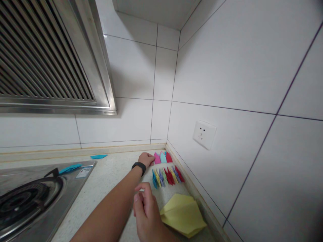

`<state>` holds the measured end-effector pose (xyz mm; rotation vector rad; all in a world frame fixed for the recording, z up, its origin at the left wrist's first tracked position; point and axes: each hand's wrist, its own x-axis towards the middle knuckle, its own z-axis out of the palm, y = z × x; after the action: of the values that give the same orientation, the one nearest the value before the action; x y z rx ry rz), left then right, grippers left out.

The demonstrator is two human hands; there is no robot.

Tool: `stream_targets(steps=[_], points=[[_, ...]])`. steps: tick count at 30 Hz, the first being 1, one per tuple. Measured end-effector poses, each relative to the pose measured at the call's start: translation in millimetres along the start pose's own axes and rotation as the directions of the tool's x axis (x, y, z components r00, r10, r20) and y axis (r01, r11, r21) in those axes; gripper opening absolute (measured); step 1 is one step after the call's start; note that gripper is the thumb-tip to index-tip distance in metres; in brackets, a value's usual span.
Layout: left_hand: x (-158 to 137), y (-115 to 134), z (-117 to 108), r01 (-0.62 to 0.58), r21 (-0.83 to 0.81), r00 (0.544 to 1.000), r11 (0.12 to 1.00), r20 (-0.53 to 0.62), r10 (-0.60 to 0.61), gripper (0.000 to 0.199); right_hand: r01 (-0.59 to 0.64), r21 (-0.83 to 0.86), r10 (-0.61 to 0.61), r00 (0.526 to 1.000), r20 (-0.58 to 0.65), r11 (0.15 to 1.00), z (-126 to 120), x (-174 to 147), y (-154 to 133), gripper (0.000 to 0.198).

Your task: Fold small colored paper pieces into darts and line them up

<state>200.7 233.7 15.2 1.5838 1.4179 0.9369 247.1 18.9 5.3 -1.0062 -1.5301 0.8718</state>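
Observation:
My left hand point(146, 158), with a black band on the wrist, reaches to the back corner of the counter. Its fingertips pinch the left edge of a pink folded paper piece point(157, 158). Beside that piece stand a light blue folded paper point(163, 157) and a red one point(169, 157). In front of them runs a row of several narrow folded papers point(168, 176) in blue, yellow, purple, green and red. Nearer, my right hand point(147, 210) hovers with its fingers curled and nothing visible in them. Right of it lies a large yellow folded paper point(183, 215).
A gas stove point(83, 179) is set in the counter at left, with a blue folded paper point(70, 168) on it. Another blue paper point(99, 156) lies behind. A range hood point(106, 84) hangs above. A socket point(204, 134) sits on the right tiled wall.

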Motion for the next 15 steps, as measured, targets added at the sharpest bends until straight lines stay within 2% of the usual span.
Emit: stream_targets(steps=[15], points=[[-3.8, -1.0, 3.4, -0.004, -0.078, 1.000, 0.997, -0.024, 0.002, 0.024, 0.008, -0.001, -0.008, 1.000, 0.030, 1.000, -2.4, 3.6, -7.2, 0.019]])
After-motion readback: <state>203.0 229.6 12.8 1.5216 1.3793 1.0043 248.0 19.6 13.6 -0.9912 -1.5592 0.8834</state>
